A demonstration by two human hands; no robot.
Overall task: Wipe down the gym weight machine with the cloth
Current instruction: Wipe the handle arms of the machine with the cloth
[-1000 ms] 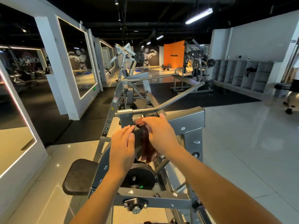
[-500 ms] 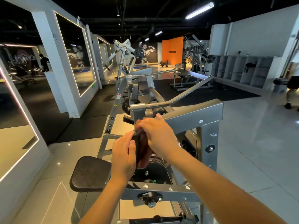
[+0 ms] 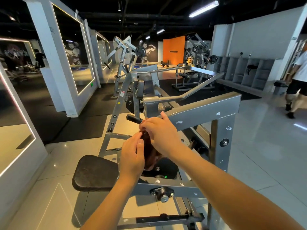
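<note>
I'm pulling the crumpled dark-brown cloth (image 3: 149, 156) back from the grey steel weight machine (image 3: 207, 110). My left hand (image 3: 132, 156) and right hand (image 3: 160, 133) are both gripping it, probably regathering it before wiping resumes.

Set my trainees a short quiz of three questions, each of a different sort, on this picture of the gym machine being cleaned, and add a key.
1. True or false: the cloth lies flat on the floor.
2. Of the left hand and right hand, which grip the cloth? A: left only. B: right only. C: both.
3. Fill in: the far wall panel beyond the machines is coloured ___.
Key: 1 false, the hands hold it bunched beside the grey machine frame. 2 C. 3 orange.
</note>
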